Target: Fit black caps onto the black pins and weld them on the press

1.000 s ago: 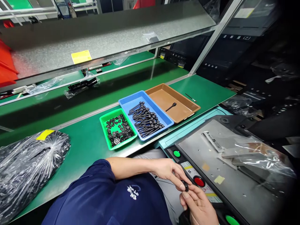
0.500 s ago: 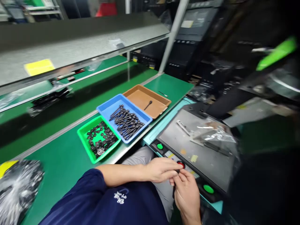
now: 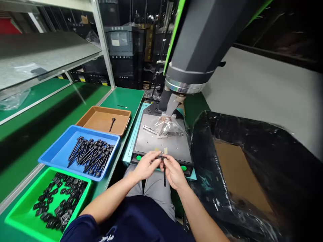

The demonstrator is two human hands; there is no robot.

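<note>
Both my hands meet above my lap, in front of the machine's grey plate. In my right hand (image 3: 174, 170) is a thin black rod (image 3: 165, 176), pointing down between thumb and fingers. My left hand (image 3: 148, 164) is closed at the rod's upper end, its fingertips over a small dark part that is mostly hidden. Beside my left arm, a blue tray (image 3: 57, 148) carries many similar black rods with thick heads. A green tray (image 3: 25, 201) nearer me contains small black square pieces with holes. One more black rod (image 3: 112, 124) lies in a brown tray (image 3: 96, 119).
The machine's dark head (image 3: 191, 50) hangs over its base plate (image 3: 151, 144), where clear plastic (image 3: 169, 126) wraps a metal fixture. Two green buttons, one of them the left button (image 3: 138, 157), flank my hands. A black-lined bin (image 3: 207, 161) with cardboard stands right; a shelf post (image 3: 104, 50) rises left.
My view has swung right, toward the machine and bin. My hands stay together, and the rod in my right hand now shows clearly.
</note>
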